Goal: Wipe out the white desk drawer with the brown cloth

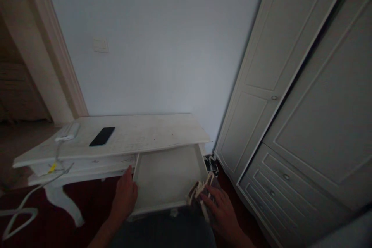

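A white drawer [168, 176] is pulled out of a low white table [157, 130], and its visible inside is bare. At the drawer's left side, my left hand [125, 192] is closed against the side wall with its fingers bent; part of the grip is hidden. My right hand [219, 207] is closed around a crumpled cloth [200, 192] in brownish and cream tones. That cloth rests against the front right corner of the drawer, and some of it hangs down past the front edge.
A dark phone [102, 136] lies on the tabletop beside a white charger-like box [67, 131] with a white cable [35, 190]. To the right stands a tall white wardrobe [255, 104]. Black-and-white shoes [213, 164] sit on the dark red floor between them.
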Available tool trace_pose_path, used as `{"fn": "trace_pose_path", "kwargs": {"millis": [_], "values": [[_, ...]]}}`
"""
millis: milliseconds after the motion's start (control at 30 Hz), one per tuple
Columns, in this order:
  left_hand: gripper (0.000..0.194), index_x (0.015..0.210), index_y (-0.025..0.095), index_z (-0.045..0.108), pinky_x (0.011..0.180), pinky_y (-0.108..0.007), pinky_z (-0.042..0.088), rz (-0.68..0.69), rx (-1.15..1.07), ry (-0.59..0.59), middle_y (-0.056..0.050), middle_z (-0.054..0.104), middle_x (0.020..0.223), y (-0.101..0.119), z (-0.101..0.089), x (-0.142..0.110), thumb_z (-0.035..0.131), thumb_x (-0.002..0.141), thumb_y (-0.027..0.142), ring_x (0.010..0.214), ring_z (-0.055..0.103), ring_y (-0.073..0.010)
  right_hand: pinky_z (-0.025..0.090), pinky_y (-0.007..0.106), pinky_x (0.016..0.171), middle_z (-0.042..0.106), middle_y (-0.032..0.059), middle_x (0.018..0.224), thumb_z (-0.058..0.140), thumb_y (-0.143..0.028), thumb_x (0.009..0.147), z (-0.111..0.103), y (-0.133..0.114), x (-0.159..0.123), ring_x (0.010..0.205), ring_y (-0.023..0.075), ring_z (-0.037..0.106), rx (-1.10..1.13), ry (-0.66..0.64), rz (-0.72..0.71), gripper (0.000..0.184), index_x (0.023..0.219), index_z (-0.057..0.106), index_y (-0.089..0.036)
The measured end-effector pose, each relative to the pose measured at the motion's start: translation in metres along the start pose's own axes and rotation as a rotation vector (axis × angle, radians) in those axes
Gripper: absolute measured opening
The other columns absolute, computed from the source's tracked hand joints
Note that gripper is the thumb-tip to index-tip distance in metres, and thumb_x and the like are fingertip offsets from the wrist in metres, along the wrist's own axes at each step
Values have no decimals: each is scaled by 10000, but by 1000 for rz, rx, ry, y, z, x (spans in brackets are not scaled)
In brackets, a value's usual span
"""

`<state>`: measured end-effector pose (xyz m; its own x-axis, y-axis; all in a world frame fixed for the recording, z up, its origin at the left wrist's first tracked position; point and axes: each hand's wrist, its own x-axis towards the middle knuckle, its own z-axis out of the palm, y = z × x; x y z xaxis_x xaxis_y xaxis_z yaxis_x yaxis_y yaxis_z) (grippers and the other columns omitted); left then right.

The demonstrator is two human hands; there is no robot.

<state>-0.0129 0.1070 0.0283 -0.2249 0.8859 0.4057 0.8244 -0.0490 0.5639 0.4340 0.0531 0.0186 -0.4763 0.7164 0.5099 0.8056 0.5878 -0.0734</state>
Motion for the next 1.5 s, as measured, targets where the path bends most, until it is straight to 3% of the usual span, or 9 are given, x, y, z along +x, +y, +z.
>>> {"fn": "trace_pose_path", "kwargs": {"millis": [100,167,267,367,600,867,1100,1300,1500], "values": [[529,1474,185,621,1335,-580,291,221,117,-97,-163,613,1573,20,3,-22,411,1005,311,1576,424,-357,416,551,1120,615,84,1545,759,-165,748,21,-7,-7,1307,384,613,-25,126,-2,903,1579,522,-428],[441,1386,298,696,1288,-554,382,378,129,-365,-113,692,1496,37,11,-42,471,1012,362,1452,577,-336,431,548,1097,645,88,1508,742,-157,754,29,-15,-3,1270,378,637,-31,168,-25,918,1600,495,-414],[399,1338,334,712,1096,-522,549,349,254,-674,-113,776,1348,63,19,-64,544,976,350,1254,707,-343,466,534,1048,686,89,1446,677,-163,819,26,-19,6,1220,344,673,6,209,-124,866,1624,455,-390],[375,1270,299,722,984,-468,575,326,340,-783,-123,799,1241,83,12,-64,477,991,244,1177,739,-325,506,526,1008,689,99,1410,644,-205,858,10,-12,11,1221,340,675,100,243,-157,810,1625,446,-369],[331,1259,295,689,891,-393,557,356,321,-718,-111,801,1143,111,-11,-21,468,1015,257,1083,766,-295,547,581,1012,602,167,1408,740,-337,885,-5,-6,46,1246,394,636,298,457,121,750,1580,460,-317],[338,1287,262,696,894,-401,555,397,327,-685,-148,802,1198,111,-2,44,503,1011,278,1094,770,-329,467,583,1068,544,165,1473,677,-232,887,68,-64,134,1303,379,551,162,514,188,670,1536,524,-297],[371,1295,263,712,940,-433,551,438,257,-704,-149,791,1222,103,-1,54,462,1023,296,1131,758,-352,422,559,1086,597,100,1406,704,-164,834,86,-41,99,1262,345,550,41,339,-50,623,1417,643,-374],[419,1338,281,725,1012,-403,520,473,186,-770,-129,785,1284,95,4,71,540,985,411,1191,728,-322,496,509,935,530,132,1187,711,-335,913,66,3,86,1090,358,532,125,633,547,414,1311,634,-248],[581,1086,220,837,874,-322,515,390,115,-752,-108,828,1099,99,9,80,432,1012,628,1022,750,-268,511,490,955,544,121,1177,664,-370,930,120,-71,109,1098,343,568,424,746,638,419,1321,586,-241]]}}
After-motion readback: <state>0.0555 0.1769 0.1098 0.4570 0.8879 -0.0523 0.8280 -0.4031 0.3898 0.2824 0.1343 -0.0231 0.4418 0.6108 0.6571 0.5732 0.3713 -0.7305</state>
